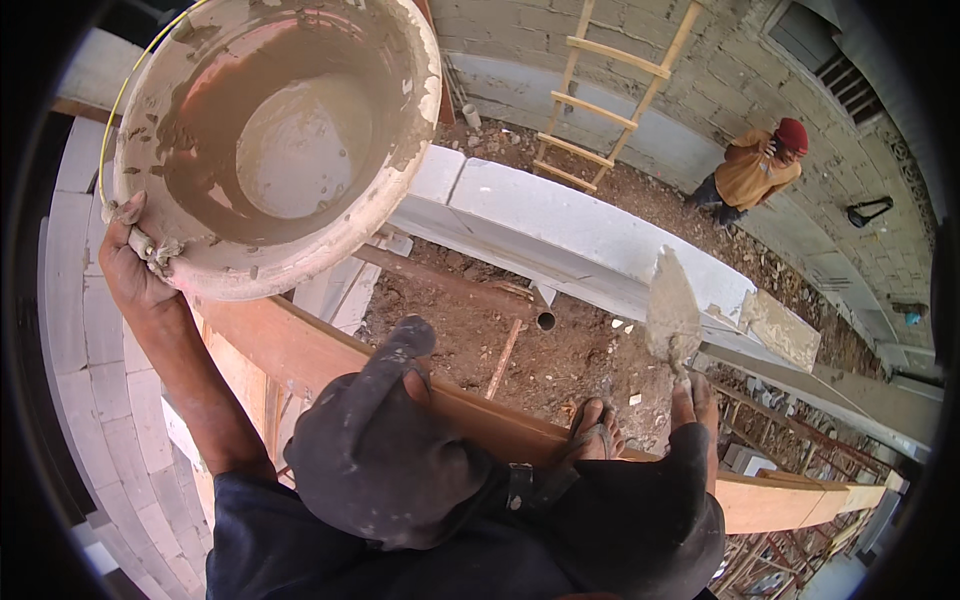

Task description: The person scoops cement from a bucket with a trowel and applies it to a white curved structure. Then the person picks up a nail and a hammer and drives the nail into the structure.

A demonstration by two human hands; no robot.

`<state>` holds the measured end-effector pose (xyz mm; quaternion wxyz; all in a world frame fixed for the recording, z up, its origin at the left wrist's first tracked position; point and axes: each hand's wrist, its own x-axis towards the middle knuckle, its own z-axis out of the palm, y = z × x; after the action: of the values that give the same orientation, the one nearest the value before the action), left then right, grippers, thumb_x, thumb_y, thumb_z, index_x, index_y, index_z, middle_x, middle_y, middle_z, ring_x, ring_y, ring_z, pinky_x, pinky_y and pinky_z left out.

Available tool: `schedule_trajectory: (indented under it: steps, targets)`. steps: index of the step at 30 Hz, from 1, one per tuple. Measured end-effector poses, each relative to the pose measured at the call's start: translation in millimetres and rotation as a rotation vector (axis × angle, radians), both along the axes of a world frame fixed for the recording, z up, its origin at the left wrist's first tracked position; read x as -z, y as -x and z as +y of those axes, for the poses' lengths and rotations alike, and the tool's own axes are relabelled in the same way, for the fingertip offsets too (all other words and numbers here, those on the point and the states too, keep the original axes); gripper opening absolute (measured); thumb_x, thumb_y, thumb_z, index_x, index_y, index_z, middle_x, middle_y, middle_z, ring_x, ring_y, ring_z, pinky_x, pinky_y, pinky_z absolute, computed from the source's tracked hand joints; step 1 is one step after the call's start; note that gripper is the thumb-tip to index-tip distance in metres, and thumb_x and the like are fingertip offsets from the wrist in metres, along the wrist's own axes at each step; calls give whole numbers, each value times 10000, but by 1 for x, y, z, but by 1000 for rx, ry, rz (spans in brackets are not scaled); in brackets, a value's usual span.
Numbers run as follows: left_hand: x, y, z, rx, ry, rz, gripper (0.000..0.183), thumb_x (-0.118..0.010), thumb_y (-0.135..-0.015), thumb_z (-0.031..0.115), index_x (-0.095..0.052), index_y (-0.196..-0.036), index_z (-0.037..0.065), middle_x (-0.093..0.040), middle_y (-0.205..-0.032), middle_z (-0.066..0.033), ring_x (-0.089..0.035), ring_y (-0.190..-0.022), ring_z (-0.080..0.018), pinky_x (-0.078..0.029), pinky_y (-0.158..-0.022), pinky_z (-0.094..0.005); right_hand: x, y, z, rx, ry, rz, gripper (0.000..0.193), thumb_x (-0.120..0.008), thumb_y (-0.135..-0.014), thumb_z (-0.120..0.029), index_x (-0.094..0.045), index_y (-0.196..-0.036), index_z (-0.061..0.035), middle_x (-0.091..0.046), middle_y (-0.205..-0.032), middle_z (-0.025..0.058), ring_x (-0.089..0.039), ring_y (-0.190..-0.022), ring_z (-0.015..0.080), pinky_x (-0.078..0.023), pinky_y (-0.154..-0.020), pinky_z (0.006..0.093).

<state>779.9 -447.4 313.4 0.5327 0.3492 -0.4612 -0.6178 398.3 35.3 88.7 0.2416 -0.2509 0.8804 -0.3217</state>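
Observation:
My left hand [140, 255] grips the rim of a mortar-caked bucket [405, 190], at the end of its yellow-wrapped wire handle [130, 85]. The bucket tilts toward me, with a thin coat of wet mortar [215, 165] on its inside and a pale bottom. Low on the right, my right hand [694, 400] is closed round the handle of a pointed masonry trowel [672, 305]. Its blade is smeared with mortar and points away from me, over the white block wall [560, 215]. A patch of mortar [780, 328] lies on the wall's top at the right.
A wooden plank [300, 345] runs beneath me, with my sandalled foot [597, 428] on it. Below lie bare soil and an open pipe end [545, 320]. Beyond the wall stand a wooden ladder [600, 105] and a person in a red cap [760, 170].

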Motion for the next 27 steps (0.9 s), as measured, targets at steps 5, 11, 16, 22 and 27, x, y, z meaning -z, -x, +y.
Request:
schedule_trajectory:
  steps: [5, 11, 16, 22, 27]
  targets:
    - [35, -47, 13, -401, 265, -250, 358, -617, -807, -25, -570, -1153, -104, -648, -1053, -167, -654, -900, -224, -537, -776, -304, -98, 34, -121, -376, 33, -139, 298, -572, -944, -272, -544, -992, 21, -558, -785, 138, -523, -697, 150, -440, -633, 325]
    - [64, -31, 44, -438, 383, -692, 342, -704, -754, 54, -639, -1071, -58, -638, -856, -56, -581, -724, -121, -454, -642, -248, -173, -37, -299, -1012, 56, 573, 299, -566, -949, -293, -572, -964, 5, -590, -768, 156, -590, -649, 304, -463, -627, 406]
    - [78, -34, 42, -265, 273, -608, 606, -673, -736, 58, -530, -1311, -68, -662, -1067, -111, -608, -927, -155, -478, -839, -286, -159, -141, -419, -1215, -100, 906, 226, -548, -913, -182, -619, -965, 26, -651, -870, 193, -662, -764, 369, -528, -696, 443]
    - [93, -44, 35, -144, 322, -593, 648, -663, -736, 65, -492, -1343, -86, -587, -1280, -210, -568, -1171, -238, -418, -1006, -345, -153, -207, -471, -1469, -508, 755, 227, -567, -876, -182, -692, -959, -12, -691, -927, 165, -696, -844, 316, -557, -744, 404]
    - [92, -46, 20, -131, 278, -584, 602, -682, -736, 61, -523, -1289, -114, -636, -1154, -169, -602, -1007, -177, -461, -895, -297, -92, -175, -447, -1261, -210, 123, 381, -614, -865, -311, -673, -985, 46, -687, -960, 211, -665, -966, 326, -513, -847, 405]
